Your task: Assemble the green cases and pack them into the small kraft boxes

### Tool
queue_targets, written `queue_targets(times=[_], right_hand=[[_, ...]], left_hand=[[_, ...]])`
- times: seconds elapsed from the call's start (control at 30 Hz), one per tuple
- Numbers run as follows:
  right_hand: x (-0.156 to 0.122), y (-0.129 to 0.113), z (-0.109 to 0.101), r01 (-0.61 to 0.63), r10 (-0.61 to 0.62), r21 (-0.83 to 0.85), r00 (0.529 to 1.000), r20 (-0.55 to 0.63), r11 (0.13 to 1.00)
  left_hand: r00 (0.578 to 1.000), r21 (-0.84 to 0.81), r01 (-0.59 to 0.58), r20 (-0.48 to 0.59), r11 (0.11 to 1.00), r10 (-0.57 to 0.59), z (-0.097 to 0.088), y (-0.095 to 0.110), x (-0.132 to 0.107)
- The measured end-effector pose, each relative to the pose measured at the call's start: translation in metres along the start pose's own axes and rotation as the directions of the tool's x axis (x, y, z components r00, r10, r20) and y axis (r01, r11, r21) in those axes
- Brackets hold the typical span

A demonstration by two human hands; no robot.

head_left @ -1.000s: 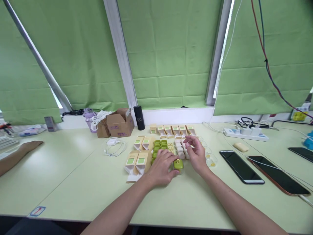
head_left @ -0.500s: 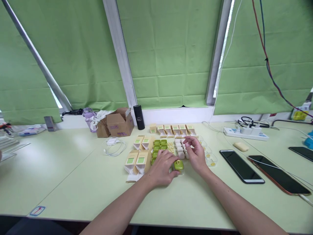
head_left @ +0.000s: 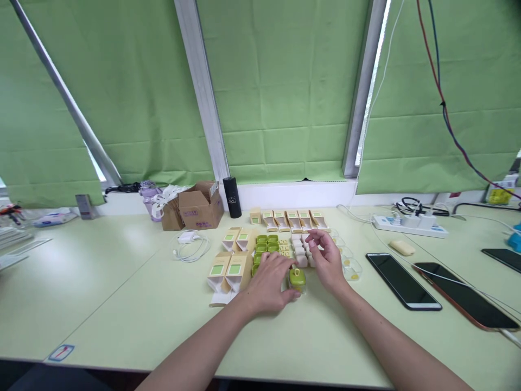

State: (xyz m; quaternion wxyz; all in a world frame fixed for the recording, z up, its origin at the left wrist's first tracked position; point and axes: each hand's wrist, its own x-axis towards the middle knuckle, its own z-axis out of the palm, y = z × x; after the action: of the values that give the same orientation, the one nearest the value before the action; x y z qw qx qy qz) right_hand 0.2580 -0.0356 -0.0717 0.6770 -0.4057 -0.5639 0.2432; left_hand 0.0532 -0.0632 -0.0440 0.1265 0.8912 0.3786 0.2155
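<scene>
A small clear container with a green lid and a yellow loop on top (head_left: 298, 278) stands on the table. My left hand (head_left: 268, 285) curves around its left side, index fingertip at the back and thumb at the front. To the right, my right hand (head_left: 326, 260) is raised with loosely bent fingers; thumb and index are a little apart and no object shows between them. Behind it sit several white rounded pieces (head_left: 300, 252), partly hidden by the fingers. Green square pieces (head_left: 272, 247) and small yellow pieces (head_left: 284, 243) lie in rows behind my left hand.
Open cardboard boxes with green labels (head_left: 236, 270) stand left, with more boxes (head_left: 293, 220) behind. Clear containers (head_left: 352, 269) line the right. Farther right lie a phone (head_left: 402, 281), another phone (head_left: 464, 293) and a power strip (head_left: 411, 225). A brown carton (head_left: 199, 209) stands back left.
The view has tilted up slightly, so the scene sits a little lower. Both hands and the green-lidded container keep nearly the same places.
</scene>
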Motion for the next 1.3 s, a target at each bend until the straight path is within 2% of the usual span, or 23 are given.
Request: queue_targets(times=[0.17, 0.37, 0.47, 0.5, 0.6, 0.73, 0.9, 1.07, 1.2, 1.3], right_hand=[[0.0, -0.001, -0.001, 0.016, -0.016, -0.009, 1.0, -0.007, 1.0], [0.0, -0.001, -0.001, 0.008, -0.008, -0.012, 1.0, 0.004, 1.0], [0.0, 0.0, -0.001, 0.012, -0.012, -0.009, 1.0, 0.0, 1.0], [0.0, 0.0, 0.0, 0.014, -0.014, -0.011, 1.0, -0.002, 1.0], [0.0, 0.0, 0.0, 0.015, -0.015, -0.014, 1.0, -0.009, 1.0], [-0.001, 0.001, 0.0, 0.011, -0.011, -0.015, 1.0, -0.009, 1.0], [-0.001, 0.001, -0.001, -0.003, 0.003, -0.014, 1.0, -0.001, 1.0], [-0.001, 0.002, -0.001, -0.014, 0.014, -0.009, 1.0, 0.006, 1.0], [-0.001, 0.003, 0.0, -0.012, 0.012, -0.004, 1.0, 0.016, 1.0], [-0.001, 0.003, 0.0, -0.015, 0.015, -0.006, 1.0, 0.02, 1.0]], left_hand=[[0.991, 0.016, 0.056, -0.123, 0.998, -0.054, -0.013, -0.006, 0.007], [0.945, 0.118, 0.25, -0.247, 0.961, -0.215, -0.041, -0.023, 0.03], [0.93, 0.256, 0.342, -0.228, 0.904, -0.288, -0.059, -0.036, 0.054], [0.925, 0.308, 0.375, -0.188, 0.874, -0.33, -0.063, -0.041, 0.064], [0.909, 0.338, 0.416, -0.127, 0.844, -0.397, -0.071, -0.061, 0.095], [0.865, 0.345, 0.479, -0.03, 0.807, -0.501, -0.064, -0.092, 0.126], [0.823, 0.368, 0.524, 0.015, 0.768, -0.568, -0.041, -0.12, 0.147], [0.791, 0.367, 0.56, 0.03, 0.743, -0.611, -0.026, -0.135, 0.162], [0.759, 0.34, 0.601, 0.039, 0.723, -0.65, -0.022, -0.141, 0.172], [0.759, 0.282, 0.61, 0.063, 0.741, -0.648, -0.022, -0.142, 0.175]])
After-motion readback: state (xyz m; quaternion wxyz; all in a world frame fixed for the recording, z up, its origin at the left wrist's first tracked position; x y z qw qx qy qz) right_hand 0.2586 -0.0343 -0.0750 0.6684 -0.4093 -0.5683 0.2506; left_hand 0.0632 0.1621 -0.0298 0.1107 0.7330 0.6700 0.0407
